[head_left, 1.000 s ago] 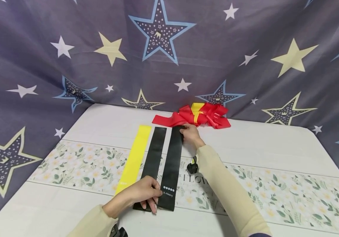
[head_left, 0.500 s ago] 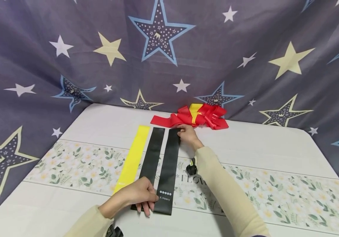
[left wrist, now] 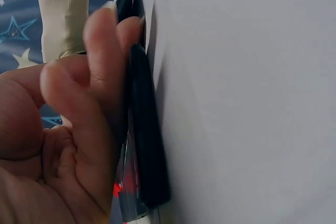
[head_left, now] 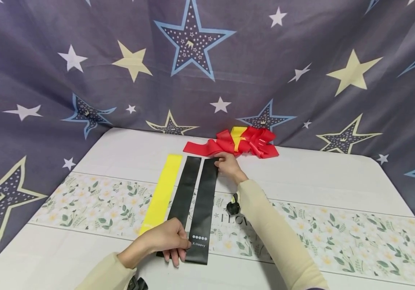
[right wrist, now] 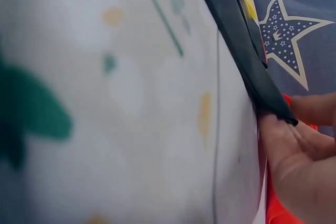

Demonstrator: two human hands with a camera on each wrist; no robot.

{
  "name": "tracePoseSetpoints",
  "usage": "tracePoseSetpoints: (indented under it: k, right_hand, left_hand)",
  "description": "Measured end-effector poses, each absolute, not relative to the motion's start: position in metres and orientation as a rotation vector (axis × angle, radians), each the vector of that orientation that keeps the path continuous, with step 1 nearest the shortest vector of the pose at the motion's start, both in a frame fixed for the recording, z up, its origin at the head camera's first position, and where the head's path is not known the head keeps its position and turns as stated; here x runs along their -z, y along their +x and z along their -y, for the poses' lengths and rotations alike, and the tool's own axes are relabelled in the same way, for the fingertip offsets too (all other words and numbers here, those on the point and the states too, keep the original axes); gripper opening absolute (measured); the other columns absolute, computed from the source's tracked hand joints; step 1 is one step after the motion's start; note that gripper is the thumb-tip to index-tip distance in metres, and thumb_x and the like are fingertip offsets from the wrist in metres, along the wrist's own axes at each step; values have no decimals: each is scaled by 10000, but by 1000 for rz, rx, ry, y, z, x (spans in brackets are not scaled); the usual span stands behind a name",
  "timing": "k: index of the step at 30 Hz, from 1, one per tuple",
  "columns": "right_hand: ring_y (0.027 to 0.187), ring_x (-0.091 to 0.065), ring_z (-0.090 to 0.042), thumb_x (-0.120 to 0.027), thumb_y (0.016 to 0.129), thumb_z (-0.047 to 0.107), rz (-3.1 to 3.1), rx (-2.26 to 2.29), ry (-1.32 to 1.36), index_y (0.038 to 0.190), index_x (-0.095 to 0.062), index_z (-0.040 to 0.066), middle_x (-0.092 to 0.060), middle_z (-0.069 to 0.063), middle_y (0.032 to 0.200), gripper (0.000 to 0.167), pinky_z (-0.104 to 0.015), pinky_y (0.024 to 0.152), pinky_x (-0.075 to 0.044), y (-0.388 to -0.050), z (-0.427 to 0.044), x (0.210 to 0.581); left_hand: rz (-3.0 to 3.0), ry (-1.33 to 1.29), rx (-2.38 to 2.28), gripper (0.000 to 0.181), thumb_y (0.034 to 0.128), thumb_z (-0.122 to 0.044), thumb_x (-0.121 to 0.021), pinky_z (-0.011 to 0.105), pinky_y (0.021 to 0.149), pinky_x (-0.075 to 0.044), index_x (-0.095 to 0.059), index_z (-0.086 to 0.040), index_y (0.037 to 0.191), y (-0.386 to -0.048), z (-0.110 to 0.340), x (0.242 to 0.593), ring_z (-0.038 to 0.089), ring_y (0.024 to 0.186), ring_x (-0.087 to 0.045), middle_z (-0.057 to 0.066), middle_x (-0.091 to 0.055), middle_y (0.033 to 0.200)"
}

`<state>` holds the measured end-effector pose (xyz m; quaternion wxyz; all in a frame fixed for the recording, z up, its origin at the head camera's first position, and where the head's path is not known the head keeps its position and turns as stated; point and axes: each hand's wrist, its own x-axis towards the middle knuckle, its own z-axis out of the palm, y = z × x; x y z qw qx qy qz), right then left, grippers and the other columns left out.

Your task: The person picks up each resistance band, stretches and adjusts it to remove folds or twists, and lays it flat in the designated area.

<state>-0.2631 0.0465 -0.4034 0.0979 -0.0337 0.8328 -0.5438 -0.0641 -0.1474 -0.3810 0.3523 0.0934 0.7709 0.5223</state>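
The black X-Heavy band (head_left: 204, 201) lies flat on the tabletop (head_left: 323, 173), its long axis running near to far between the two hands. The right hand (head_left: 229, 166) pinches its far right corner; the left hand (head_left: 168, 238), at the near left edge, seems to pinch it too. Just left lie another black band (head_left: 184, 191), then a yellow band (head_left: 162, 191). A red bundle (head_left: 256, 144) crowds the far end; wider room lies right, beyond the right sleeve (head_left: 277, 229).

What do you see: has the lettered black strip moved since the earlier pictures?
Yes. Against the lower line on the table, the lettered strip slid slightly nearer, and left toward the other black strip.
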Motion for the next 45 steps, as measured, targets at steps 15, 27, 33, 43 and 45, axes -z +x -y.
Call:
tracePoseSetpoints:
  k: [15, 27, 33, 43, 45]
  right_hand:
    - [1151, -575, -300, -460, 889, -17, -2427, 1661, -30, 1298, -530, -37, -602, -199, 1266, 416, -313, 898, -497, -257, -52, 399]
    - [1194, -546, -296, -479, 910, -8, -2243, 1829, 130, 1365, -483, 6, -558, -180, 1328, 455, -405, 1022, -448, -251, -56, 394]
    - [1277, -507, -292, -472, 924, -29, -1942, 2088, 122, 1387, -442, -18, -515, -178, 1389, 464, -387, 1074, -404, -249, -57, 392]
    - [1358, -413, -289, -403, 972, -10, -1458, 2290, 171, 1438, -335, -45, -401, -183, 1477, 473, -357, 1124, -332, -242, -59, 396]
    - [1357, -414, -298, -400, 979, 6, -1440, 2303, 197, 1433, -339, -54, -404, -191, 1473, 463, -364, 1126, -328, -240, -57, 398]
  left_hand:
    - [-2131, 179, -1283, 282, 899, -107, -601, 221, 392, -483, -636, 44, 664, -82, 144, 372, 58, 397, -574, 81, -649, 547]
    - [-2216, 144, -1355, 206, 902, -44, -509, 209, 428, -489, -648, 85, 823, -126, 141, 370, 71, 458, -579, 52, -644, 614]
    - [-2252, 76, -1454, 185, 914, -32, -511, 214, 451, -490, -632, 103, 954, -153, 127, 375, 88, 504, -595, 109, -664, 734]
    - [-2316, -178, -1709, 242, 937, -59, -510, 197, 503, -496, -615, 59, 1122, -219, 104, 377, 86, 574, -593, 171, -665, 933]
    - [-2364, -226, -1750, 263, 926, -61, -515, 195, 515, -494, -620, 32, 1148, -232, 101, 375, 107, 616, -581, 154, -639, 958]
